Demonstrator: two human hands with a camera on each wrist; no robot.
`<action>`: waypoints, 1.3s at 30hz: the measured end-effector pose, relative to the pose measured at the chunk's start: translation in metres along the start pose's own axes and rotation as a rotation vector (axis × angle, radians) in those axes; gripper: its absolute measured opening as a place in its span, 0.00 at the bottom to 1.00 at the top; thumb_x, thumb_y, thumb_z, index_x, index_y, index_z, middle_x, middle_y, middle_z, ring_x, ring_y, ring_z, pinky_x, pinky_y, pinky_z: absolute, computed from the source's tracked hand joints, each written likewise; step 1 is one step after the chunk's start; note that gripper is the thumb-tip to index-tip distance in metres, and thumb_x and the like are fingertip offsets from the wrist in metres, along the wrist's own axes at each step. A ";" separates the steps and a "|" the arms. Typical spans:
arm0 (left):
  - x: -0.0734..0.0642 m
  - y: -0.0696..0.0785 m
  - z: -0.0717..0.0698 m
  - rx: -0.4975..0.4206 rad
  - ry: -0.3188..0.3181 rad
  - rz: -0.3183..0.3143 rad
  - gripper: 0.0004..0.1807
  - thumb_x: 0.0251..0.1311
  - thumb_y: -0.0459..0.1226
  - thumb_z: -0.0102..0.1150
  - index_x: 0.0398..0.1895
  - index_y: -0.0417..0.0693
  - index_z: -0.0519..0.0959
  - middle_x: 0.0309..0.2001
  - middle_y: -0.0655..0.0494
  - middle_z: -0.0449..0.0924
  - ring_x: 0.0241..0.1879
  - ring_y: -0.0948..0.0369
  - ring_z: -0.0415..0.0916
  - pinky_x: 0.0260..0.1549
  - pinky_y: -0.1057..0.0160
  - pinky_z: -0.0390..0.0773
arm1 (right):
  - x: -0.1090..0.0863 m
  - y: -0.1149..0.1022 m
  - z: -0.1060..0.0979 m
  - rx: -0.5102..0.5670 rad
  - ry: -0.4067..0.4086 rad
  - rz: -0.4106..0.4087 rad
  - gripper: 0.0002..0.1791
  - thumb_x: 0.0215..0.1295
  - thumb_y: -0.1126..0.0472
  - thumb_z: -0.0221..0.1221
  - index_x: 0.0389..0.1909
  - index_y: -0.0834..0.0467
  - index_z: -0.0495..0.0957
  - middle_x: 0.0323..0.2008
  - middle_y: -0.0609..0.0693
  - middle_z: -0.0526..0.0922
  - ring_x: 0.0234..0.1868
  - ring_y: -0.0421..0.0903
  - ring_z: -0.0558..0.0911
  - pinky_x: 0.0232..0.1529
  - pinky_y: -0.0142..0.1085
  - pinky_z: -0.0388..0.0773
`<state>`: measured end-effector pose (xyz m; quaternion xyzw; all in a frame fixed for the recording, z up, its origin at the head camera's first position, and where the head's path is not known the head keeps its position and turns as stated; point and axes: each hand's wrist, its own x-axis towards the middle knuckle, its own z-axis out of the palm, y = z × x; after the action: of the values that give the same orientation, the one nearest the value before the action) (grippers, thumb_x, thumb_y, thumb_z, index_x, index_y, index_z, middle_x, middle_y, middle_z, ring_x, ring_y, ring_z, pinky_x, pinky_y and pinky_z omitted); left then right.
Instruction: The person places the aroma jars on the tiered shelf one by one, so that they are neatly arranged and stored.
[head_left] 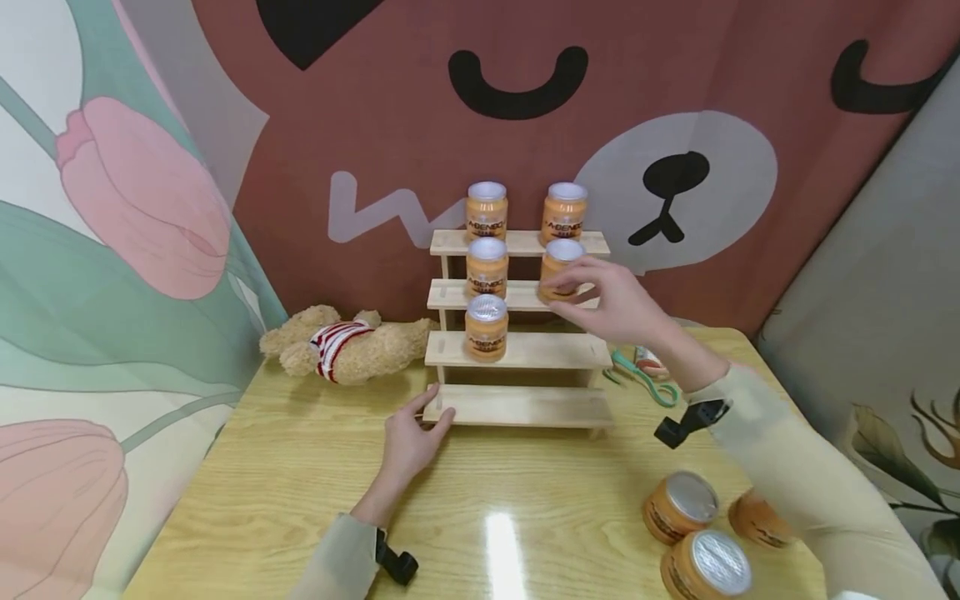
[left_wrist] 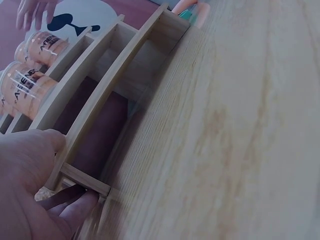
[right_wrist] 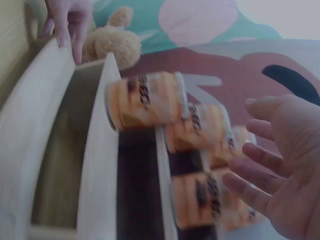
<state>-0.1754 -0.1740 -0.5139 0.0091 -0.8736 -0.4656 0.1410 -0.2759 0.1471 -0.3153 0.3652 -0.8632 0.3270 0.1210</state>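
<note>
A stepped wooden display rack (head_left: 517, 406) stands on the table, with orange jars with silvery lids on its upper three steps. My left hand (head_left: 411, 440) grips the left end of the lowest step; in the left wrist view its thumb (left_wrist: 52, 140) lies on the upper side and fingers reach below. My right hand (head_left: 611, 296) is beside the right-hand jar (head_left: 562, 260) on the second step from the top. In the right wrist view, its fingers (right_wrist: 257, 160) are spread and relaxed, apart from the nearest jar (right_wrist: 197, 200). A single jar (head_left: 486, 333) sits on the third step's left half.
Three more jars, one of them a front jar (head_left: 707, 567), stand at the table's right front, near the right sleeve. Green-handled scissors (head_left: 647, 379) lie right of the rack. A plush toy (head_left: 367, 346) in a striped top lies to its left. A printed curtain (head_left: 360, 100) hangs behind.
</note>
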 end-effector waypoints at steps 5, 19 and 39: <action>0.000 0.001 0.000 -0.008 -0.003 -0.013 0.28 0.68 0.44 0.72 0.70 0.51 0.81 0.66 0.40 0.83 0.16 0.68 0.57 0.34 0.66 0.78 | -0.019 0.005 -0.027 -0.072 -0.003 0.043 0.17 0.68 0.60 0.73 0.57 0.49 0.88 0.48 0.48 0.86 0.44 0.44 0.86 0.42 0.33 0.86; 0.000 0.000 0.002 -0.016 0.005 -0.001 0.28 0.68 0.44 0.72 0.70 0.50 0.81 0.65 0.41 0.83 0.24 0.64 0.69 0.42 0.58 0.84 | -0.070 0.011 -0.073 -0.184 0.051 0.052 0.22 0.65 0.65 0.74 0.57 0.42 0.87 0.45 0.40 0.87 0.46 0.36 0.83 0.47 0.23 0.74; -0.001 0.001 0.002 -0.014 0.013 0.008 0.28 0.68 0.43 0.72 0.70 0.49 0.81 0.66 0.40 0.83 0.26 0.62 0.74 0.42 0.57 0.86 | -0.133 0.032 -0.090 -0.144 0.076 0.133 0.25 0.59 0.71 0.75 0.56 0.48 0.87 0.49 0.29 0.83 0.45 0.28 0.84 0.47 0.15 0.77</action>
<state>-0.1748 -0.1718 -0.5143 0.0079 -0.8695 -0.4710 0.1486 -0.2076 0.2955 -0.3223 0.2850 -0.9016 0.2848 0.1577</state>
